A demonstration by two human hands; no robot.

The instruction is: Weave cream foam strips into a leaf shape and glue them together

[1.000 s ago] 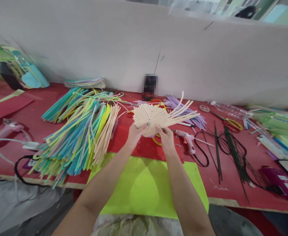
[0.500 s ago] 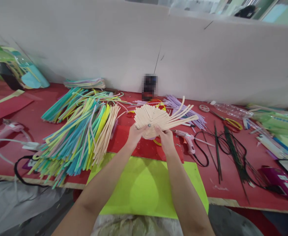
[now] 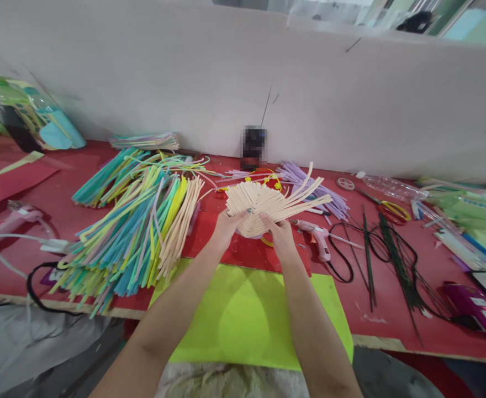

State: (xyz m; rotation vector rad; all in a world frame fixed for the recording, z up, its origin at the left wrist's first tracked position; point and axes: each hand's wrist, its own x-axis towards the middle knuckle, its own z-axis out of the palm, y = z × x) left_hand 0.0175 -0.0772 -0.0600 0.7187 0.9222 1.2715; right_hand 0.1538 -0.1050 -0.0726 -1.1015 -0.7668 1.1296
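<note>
A cream-coloured woven piece of pipe cleaners (image 3: 254, 200) is held up over the middle of the table. It has slanted rows meeting at a centre line, and several loose ends fan out to the right. A small greyish round spot shows near its middle. My left hand (image 3: 227, 225) grips the lower left edge, thumb on top. On the lower right, my right hand (image 3: 280, 231) pinches the piece near the base of the loose ends. The fingers of both hands are partly hidden beneath it. Below lies a red sheet (image 3: 243, 257) on the table.
A large heap of coloured pipe cleaners (image 3: 127, 237) lies to the left, purple ones (image 3: 309, 188) behind. Right of my hands are a pink glue gun (image 3: 320, 241), yellow-handled scissors (image 3: 394, 210) and dark green wires (image 3: 398, 265). A yellow-green sheet (image 3: 243, 315) covers the front edge.
The left thumb has drawn back slightly to the left from the round spot. The woven piece has shifted only a little, and both hands keep their hold.
</note>
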